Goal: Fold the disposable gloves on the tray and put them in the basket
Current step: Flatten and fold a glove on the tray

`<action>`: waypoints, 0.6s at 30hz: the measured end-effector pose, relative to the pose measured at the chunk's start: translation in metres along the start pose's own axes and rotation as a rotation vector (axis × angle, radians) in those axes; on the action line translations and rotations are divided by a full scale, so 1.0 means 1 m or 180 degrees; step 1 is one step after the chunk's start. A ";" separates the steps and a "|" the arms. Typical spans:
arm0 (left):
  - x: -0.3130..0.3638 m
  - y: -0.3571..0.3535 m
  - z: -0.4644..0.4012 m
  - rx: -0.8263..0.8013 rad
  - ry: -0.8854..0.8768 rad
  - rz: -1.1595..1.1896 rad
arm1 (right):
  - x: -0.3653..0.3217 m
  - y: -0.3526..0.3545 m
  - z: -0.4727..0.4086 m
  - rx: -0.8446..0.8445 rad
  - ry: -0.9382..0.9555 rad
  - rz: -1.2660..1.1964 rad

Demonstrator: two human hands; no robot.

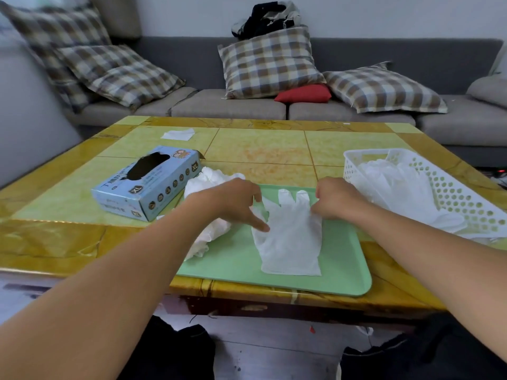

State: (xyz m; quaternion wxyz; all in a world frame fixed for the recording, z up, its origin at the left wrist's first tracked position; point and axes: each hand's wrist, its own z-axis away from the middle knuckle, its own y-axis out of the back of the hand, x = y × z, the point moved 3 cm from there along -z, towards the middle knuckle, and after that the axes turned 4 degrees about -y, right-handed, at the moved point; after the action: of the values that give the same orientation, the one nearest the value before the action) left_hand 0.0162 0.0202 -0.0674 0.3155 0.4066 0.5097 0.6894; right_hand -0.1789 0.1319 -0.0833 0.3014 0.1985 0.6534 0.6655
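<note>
A white disposable glove [290, 239] lies flat on the green tray [340, 267], fingers pointing away from me. My left hand [233, 204] is at the glove's left edge, its fingers stretched down onto that edge. My right hand [336, 200] pinches the glove's right edge near the fingers. A crumpled heap of white gloves [208, 185] sits at the tray's left end, partly hidden by my left forearm. The white perforated basket [452, 193] stands to the right of the tray with white gloves [397, 185] inside.
A blue glove box [145, 182] marked XL lies on the yellow-green table [260, 149] left of the tray. A white tissue [178, 133] lies at the far left. Behind the table is a grey sofa [230, 105] with checked cushions.
</note>
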 end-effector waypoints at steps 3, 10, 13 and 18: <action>-0.035 0.039 0.016 0.1075 0.0220 0.0434 | -0.050 0.015 0.022 0.0410 0.1035 -0.0921; -0.110 0.034 0.064 0.1076 0.1022 0.0528 | -0.179 -0.019 0.077 -0.0358 0.2455 -0.0798; -0.118 0.022 0.079 0.0601 0.1098 0.0912 | -0.200 -0.043 0.078 -0.0482 0.2435 -0.0576; -0.131 0.011 0.088 0.0333 0.1205 0.1133 | -0.196 -0.038 0.076 -0.0365 0.2675 -0.1061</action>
State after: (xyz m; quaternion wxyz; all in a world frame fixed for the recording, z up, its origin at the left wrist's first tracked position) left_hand 0.1556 -0.0548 -0.0748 0.0669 0.3693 0.5150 0.7706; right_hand 0.0215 0.0584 -0.0904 0.1235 -0.2136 0.7041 0.6659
